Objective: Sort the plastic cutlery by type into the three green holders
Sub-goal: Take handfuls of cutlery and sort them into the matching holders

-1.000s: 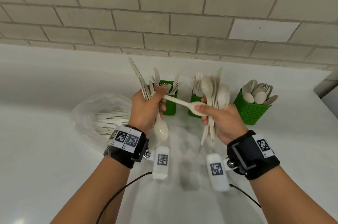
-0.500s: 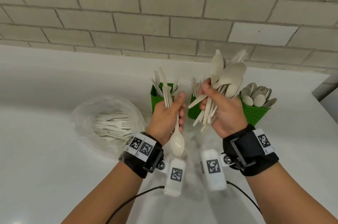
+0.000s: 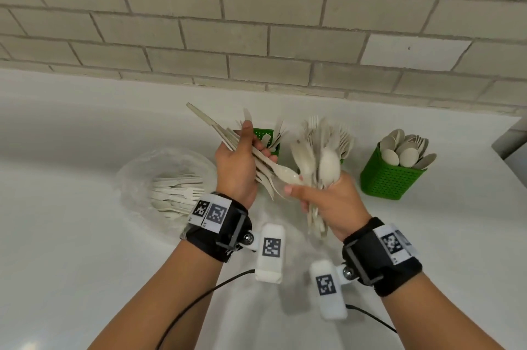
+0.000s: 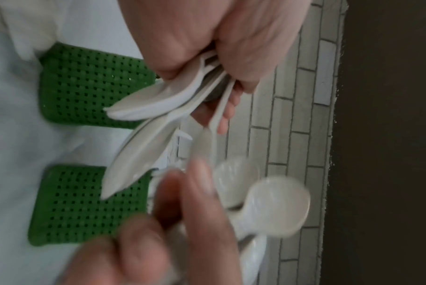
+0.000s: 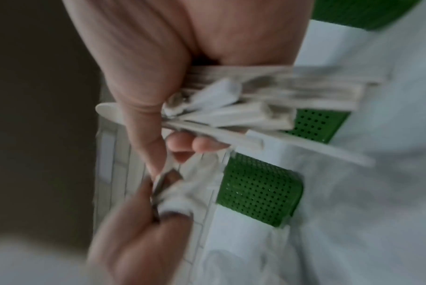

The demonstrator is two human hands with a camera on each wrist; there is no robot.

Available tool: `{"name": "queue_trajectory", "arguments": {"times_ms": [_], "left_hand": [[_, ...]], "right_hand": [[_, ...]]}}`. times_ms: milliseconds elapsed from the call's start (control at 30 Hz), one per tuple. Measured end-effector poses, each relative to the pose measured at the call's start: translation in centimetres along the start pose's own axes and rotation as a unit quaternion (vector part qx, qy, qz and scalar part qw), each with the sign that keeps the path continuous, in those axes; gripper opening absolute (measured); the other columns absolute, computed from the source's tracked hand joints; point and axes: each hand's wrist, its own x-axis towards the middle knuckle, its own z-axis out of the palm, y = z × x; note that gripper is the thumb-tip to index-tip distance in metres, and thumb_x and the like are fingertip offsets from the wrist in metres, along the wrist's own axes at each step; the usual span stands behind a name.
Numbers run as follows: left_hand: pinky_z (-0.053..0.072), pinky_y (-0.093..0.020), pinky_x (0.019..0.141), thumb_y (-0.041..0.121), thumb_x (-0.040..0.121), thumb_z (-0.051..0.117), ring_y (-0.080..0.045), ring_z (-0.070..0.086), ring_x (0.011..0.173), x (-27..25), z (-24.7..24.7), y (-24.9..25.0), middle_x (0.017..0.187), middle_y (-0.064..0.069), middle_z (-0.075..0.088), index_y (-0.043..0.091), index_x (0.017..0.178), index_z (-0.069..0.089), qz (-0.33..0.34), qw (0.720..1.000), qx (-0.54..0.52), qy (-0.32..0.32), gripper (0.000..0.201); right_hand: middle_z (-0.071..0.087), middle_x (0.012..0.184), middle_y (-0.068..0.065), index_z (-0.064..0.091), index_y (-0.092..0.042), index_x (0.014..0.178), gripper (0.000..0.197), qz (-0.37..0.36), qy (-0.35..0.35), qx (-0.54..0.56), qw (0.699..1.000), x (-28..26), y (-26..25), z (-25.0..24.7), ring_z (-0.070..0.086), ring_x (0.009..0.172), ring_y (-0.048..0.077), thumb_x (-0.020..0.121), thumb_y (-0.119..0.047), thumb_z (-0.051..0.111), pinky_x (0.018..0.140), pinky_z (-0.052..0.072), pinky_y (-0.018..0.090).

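My left hand (image 3: 242, 161) grips a bunch of beige plastic knives (image 3: 211, 124) together with one spoon (image 3: 281, 171) that points right. My right hand (image 3: 310, 198) holds a bundle of spoons (image 3: 328, 161) upright, and its fingertips touch the bowl of the left hand's spoon. Behind the hands stand the green holders: the left one (image 3: 263, 134) with knives, the middle one mostly hidden behind the spoons, the right one (image 3: 389, 178) full of spoons. The blurred wrist views show both hands (image 4: 207, 38) (image 5: 158, 57) closed round cutlery.
A clear plastic bag (image 3: 137, 178) with several forks (image 3: 176, 192) lies on the white counter (image 3: 71, 235) to the left. A grey brick wall (image 3: 256, 35) runs along the back. Cables trail from the wrist cameras toward me.
My right hand has come down from its raised position and met the left hand. The left hand has turned, so its spoon now points right instead of hanging down.
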Motion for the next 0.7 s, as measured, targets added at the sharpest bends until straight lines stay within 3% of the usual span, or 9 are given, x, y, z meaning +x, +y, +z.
{"name": "queue_trajectory", "arguments": {"times_ms": [67,167,267,367,500,600,667,700], "left_hand": [[0.05,-0.028,0.047,0.029,0.096,0.062,-0.017,0.054,0.047,0.2,-0.7,-0.2,0.06,-0.007,0.056,0.004,0.086,0.056,0.008,0.998,0.057,0.003,0.028],[0.039,-0.022,0.036,0.028,0.092,0.066,-0.014,0.059,0.049,-0.2,-1.2,-0.5,0.066,-0.01,0.062,0.004,0.092,0.061,0.022,0.994,0.11,-0.015,0.024],[0.03,-0.018,0.033,0.027,0.091,0.067,-0.012,0.048,0.042,-0.8,-1.6,-0.8,0.056,-0.003,0.053,0.01,0.08,0.06,-0.011,0.992,0.099,-0.072,0.022],[0.023,-0.016,0.033,0.029,0.084,0.071,-0.009,0.035,0.034,-1.4,-2.1,-1.3,0.051,-0.001,0.046,0.011,0.077,0.06,-0.048,0.988,0.09,-0.119,0.022],[0.023,-0.016,0.032,0.032,0.079,0.072,-0.009,0.032,0.032,-2.0,-1.4,-1.7,0.046,-0.001,0.041,0.004,0.085,0.061,-0.046,0.985,0.094,-0.135,0.031],[0.021,-0.017,0.032,0.033,0.081,0.07,-0.01,0.03,0.031,-2.3,-0.8,-1.9,0.044,-0.002,0.041,-0.001,0.093,0.064,-0.03,0.977,0.124,-0.171,0.036],[0.02,-0.016,0.032,0.031,0.082,0.068,-0.01,0.029,0.031,-2.5,-0.7,-1.9,0.045,-0.002,0.041,0.005,0.091,0.068,-0.021,0.971,0.138,-0.196,0.027],[0.02,-0.015,0.033,0.03,0.081,0.069,-0.01,0.028,0.031,-2.5,-0.7,-1.8,0.045,-0.002,0.041,0.008,0.087,0.07,-0.016,0.968,0.147,-0.202,0.023]], "right_hand": [[0.059,0.059,0.007,0.068,-0.006,0.072,0.016,0.012,0.021,0.077,0.997,0.7,-0.1,-0.9,0.051,0.045,0.015,0.071,0.008,0.076,0.045,0.047,0.025],[0.057,0.062,0.009,0.071,-0.004,0.082,0.012,0.008,0.036,0.146,0.989,1.2,-0.7,-1.5,0.051,0.045,0.014,0.072,0.0,0.076,0.045,0.045,0.025],[0.053,0.06,0.004,0.066,0.003,0.097,0.031,0.033,0.056,0.248,0.967,1.8,-1.3,-1.6,0.048,0.047,0.01,0.07,-0.009,0.074,0.046,0.044,0.022],[0.052,0.056,-0.001,0.069,-0.007,0.082,0.015,0.056,0.059,0.334,0.939,2.3,-2.0,-1.7,0.048,0.048,0.008,0.068,-0.012,0.073,0.048,0.044,0.019],[0.057,0.06,-0.002,0.066,-0.01,0.083,0.025,0.091,0.016,0.329,0.94,2.3,-1.8,-0.8,0.052,0.053,0.009,0.063,-0.007,0.081,0.053,0.046,0.021],[0.052,0.058,-0.001,0.068,-0.01,0.084,0.011,0.11,-0.039,0.352,0.929,1.8,-2.3,0.5,0.052,0.049,0.008,0.075,-0.012,0.073,0.05,0.049,0.021],[0.051,0.058,-0.001,0.068,-0.01,0.088,0.01,0.101,-0.052,0.379,0.918,2.0,-2.8,0.7,0.051,0.051,0.009,0.079,-0.015,0.068,0.061,0.054,0.024],[0.053,0.059,-0.002,0.066,-0.011,0.088,0.011,0.086,-0.049,0.393,0.914,2.3,-3.0,0.5,0.05,0.056,0.01,0.079,-0.016,0.07,0.078,0.054,0.028]]}}
